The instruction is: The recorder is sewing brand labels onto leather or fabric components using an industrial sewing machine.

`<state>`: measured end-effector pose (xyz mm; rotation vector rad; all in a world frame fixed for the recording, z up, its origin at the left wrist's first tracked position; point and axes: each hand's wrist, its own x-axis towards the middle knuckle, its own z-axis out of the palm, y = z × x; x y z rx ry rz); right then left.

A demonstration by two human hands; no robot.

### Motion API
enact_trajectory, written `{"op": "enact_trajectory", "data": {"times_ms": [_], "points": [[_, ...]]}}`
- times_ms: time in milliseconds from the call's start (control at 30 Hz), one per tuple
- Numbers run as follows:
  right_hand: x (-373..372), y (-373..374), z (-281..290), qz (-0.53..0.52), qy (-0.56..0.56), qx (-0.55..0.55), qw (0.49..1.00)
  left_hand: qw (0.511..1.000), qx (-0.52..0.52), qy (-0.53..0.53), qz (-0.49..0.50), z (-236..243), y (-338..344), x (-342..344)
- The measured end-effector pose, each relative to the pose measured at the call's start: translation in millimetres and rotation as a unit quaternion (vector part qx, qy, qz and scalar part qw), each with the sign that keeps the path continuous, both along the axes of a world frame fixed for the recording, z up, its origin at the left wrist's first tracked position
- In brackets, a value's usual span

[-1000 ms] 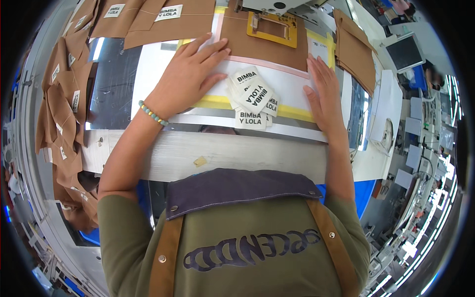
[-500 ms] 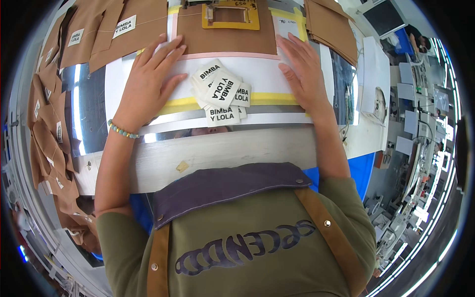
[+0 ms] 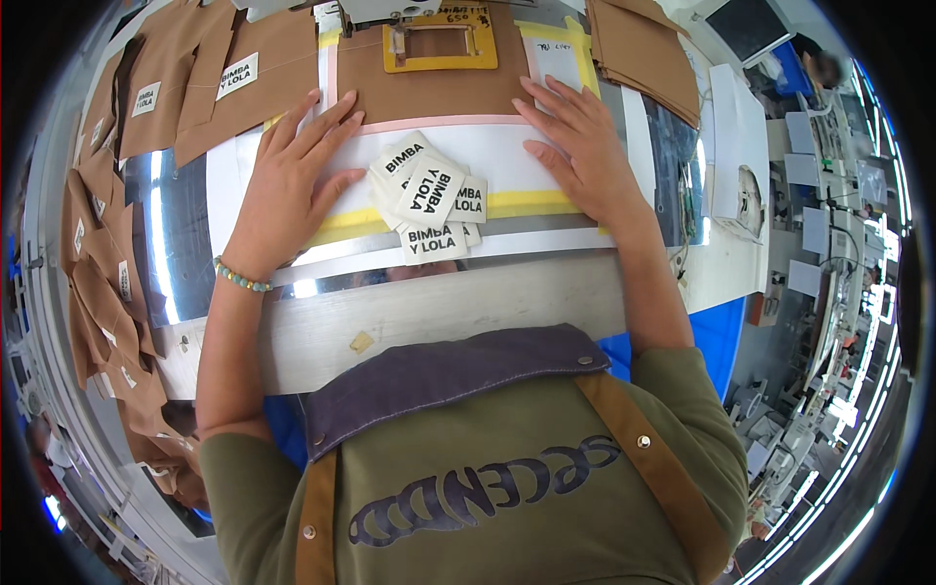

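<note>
My left hand [image 3: 297, 185] lies flat with fingers spread on the white template sheet [image 3: 341, 216], its fingertips by the left edge of a brown fabric panel [image 3: 429, 97]. Opposite it, my right hand [image 3: 583, 161] is also flat and open, fingertips at the panel's lower right corner. Pink tape runs along the panel's edges. A yellow metal frame [image 3: 478, 60] with a rectangular window rests on the panel, under a machine head [image 3: 380, 8] cut off at the top. Between my hands sits a loose pile of white printed labels [image 3: 431, 195]. Neither hand holds anything.
Brown pieces with white labels [image 3: 210, 88] overlap at the left, and more hang down the table's left side [image 3: 102, 273]. A stack of brown panels [image 3: 643, 63] lies at the far right, near a white box-like unit [image 3: 736, 156] and a dark monitor [image 3: 751, 29].
The whole view has shifted and tilted slightly, with the frame, panel and labels appearing a little lower and further left. Both hands stay flat beside the panel.
</note>
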<state>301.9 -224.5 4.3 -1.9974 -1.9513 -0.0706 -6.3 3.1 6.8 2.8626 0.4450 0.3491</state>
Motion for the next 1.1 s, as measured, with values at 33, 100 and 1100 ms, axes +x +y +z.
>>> {"op": "enact_trajectory", "data": {"times_ms": [33,100,1100], "points": [[0,-1,0,0.000,0.000,0.001,1.000,1.000,0.000,0.000,0.000,0,0,0],[0,-2,-1,0.000,0.000,0.003,1.000,1.000,-0.001,0.000,0.000,0,0,0],[-60,40,36,0.187,0.165,0.131,0.960,0.815,-0.559,-0.146,-0.039,16,-25,24]]}}
